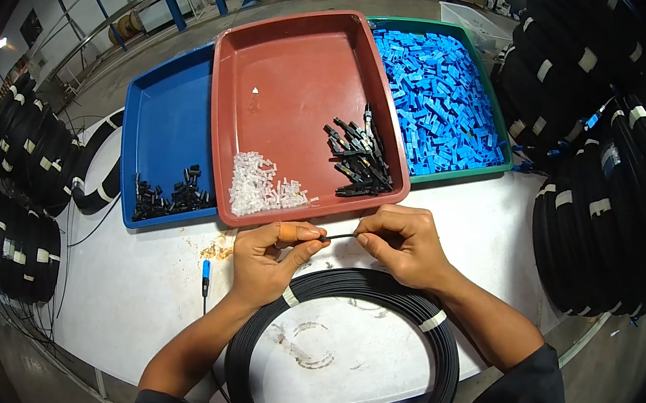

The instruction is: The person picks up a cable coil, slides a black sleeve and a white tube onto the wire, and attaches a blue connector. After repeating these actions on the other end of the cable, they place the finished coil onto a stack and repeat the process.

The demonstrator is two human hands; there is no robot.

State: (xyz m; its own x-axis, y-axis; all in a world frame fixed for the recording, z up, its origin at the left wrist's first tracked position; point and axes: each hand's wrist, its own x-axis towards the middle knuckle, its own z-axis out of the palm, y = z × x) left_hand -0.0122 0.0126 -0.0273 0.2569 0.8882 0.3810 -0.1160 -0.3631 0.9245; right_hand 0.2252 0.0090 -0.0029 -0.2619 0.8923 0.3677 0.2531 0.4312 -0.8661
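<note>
A white table [140, 292] is carrying three trays side by side, with stacks of coiled cable [615, 193] standing at its right. The green tray [451, 177] is holding blue plastic pieces [436, 95]. The red tray [296, 81] is holding black connectors [359, 158] and clear white pieces [258, 183]. The blue tray [166, 122] is holding small black parts [170, 197]. A black cable coil [447, 364] is lying nearest the person. Just above it, the left hand [265, 262] and right hand [405, 245] are each pinching the cable end [339, 236], which is stretching between them just in front of the red tray.
</note>
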